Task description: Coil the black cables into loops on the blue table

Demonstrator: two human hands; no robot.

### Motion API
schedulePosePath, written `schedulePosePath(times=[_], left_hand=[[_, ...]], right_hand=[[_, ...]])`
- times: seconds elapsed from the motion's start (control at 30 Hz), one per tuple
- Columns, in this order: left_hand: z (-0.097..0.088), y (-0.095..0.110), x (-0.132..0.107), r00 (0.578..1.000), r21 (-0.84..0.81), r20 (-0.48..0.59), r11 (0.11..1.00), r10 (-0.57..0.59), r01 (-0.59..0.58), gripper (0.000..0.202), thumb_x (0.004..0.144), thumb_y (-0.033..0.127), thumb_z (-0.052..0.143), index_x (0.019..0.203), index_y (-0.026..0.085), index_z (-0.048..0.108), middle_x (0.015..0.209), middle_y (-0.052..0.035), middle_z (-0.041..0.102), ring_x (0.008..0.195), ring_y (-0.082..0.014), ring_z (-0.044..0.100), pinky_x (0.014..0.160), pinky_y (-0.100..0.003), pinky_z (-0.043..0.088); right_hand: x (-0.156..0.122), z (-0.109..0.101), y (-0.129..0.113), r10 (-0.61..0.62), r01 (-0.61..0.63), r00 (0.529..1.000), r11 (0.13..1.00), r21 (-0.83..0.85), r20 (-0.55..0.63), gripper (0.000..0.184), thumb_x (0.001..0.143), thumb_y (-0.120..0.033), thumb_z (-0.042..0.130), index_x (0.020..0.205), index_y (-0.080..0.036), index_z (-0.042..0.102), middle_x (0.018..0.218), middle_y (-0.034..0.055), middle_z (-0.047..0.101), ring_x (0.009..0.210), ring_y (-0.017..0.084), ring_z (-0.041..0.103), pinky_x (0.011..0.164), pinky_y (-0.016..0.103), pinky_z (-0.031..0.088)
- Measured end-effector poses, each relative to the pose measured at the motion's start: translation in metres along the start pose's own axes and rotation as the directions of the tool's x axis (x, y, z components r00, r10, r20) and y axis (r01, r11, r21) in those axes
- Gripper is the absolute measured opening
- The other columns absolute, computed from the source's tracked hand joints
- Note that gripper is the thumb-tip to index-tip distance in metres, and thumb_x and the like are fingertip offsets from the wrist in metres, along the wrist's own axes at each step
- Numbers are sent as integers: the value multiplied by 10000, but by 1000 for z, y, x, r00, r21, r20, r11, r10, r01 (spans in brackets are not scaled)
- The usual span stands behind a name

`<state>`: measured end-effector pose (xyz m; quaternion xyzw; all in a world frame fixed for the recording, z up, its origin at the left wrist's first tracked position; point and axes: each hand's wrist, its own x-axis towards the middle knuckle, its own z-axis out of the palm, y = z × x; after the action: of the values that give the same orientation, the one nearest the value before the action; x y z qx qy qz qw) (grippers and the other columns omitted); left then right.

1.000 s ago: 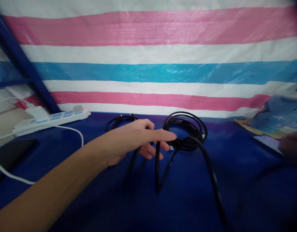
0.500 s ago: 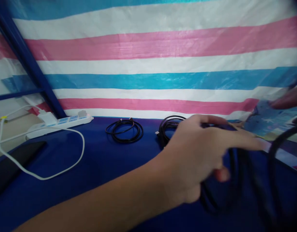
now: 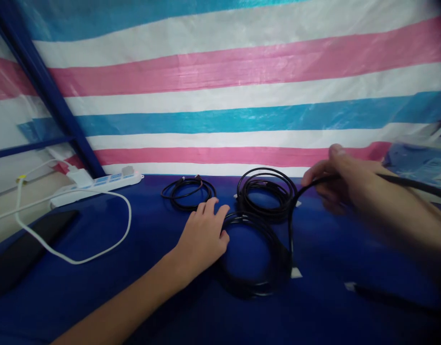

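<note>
My left hand (image 3: 203, 235) rests on the blue table (image 3: 152, 287), fingers curled over the left rim of a large black cable coil (image 3: 254, 254) lying flat. My right hand (image 3: 344, 179) is raised at the right and pinches a strand of that black cable, which runs from the coil up through my fingers and off to the right edge. Behind the large coil lie two more black coils: a middle one (image 3: 265, 194) and a smaller one (image 3: 187, 191) to its left. A white-tipped plug end (image 3: 295, 272) lies by the large coil.
A white power strip (image 3: 98, 182) with a white cord (image 3: 80, 239) looping forward sits at the back left. A dark flat object (image 3: 26, 244) lies at the left edge. A striped pink, white and blue tarp (image 3: 220, 96) hangs behind. Blue printed packaging (image 3: 417, 165) sits at the right.
My left hand has pulled back from the right and come down onto the large coil, which now lies flat. My right hand has come into view holding the cable strand.
</note>
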<state>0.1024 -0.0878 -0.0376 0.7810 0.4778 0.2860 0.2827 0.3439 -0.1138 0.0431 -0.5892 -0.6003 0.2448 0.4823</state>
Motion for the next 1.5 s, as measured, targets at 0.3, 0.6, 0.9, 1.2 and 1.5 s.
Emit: schedulePosePath(times=[0.3,0.6,0.9,1.2,1.5], left_hand=[[14,25,14,858,40,171,867,484,-497,316,901,304,458,1176,177,548,1096,-77,649,1017,-197,574,909,-316,406],[27,8,17,875,-140,323,933,360,-332,370,951,378,332,949,174,641,808,-53,656,771,-160,598,733,-260,404],[26,6,21,943,-782,326,578,61,233,422,893,479,361,791,159,617,499,6,563,364,-73,454,385,-197,256],[2,6,23,903,-684,400,605,-157,408,299,776,412,641,809,217,416,386,126,393,267,-24,214,305,-152,124],[2,-1,28,850,-699,469,487,-242,524,389,859,470,528,621,167,469,314,90,297,251,-29,245,310,-150,154]], right_hand=[[6,42,-3,108,-132,987,965,226,117,366,900,-474,368,702,-203,514,526,-25,418,474,126,423,488,281,338],[15,44,37,-242,276,953,441,-854,182,246,925,-239,338,880,-140,558,804,135,659,654,244,597,549,312,329],[10,56,49,-43,195,981,321,-927,191,271,875,-156,359,1063,-130,553,615,135,668,528,295,630,450,292,140],[4,58,53,64,117,975,665,-738,213,305,878,-187,358,953,-160,652,869,165,710,805,337,669,623,377,423],[8,59,46,94,-64,923,994,-93,372,317,875,-289,460,1146,-164,566,736,17,620,566,122,548,508,236,414]])
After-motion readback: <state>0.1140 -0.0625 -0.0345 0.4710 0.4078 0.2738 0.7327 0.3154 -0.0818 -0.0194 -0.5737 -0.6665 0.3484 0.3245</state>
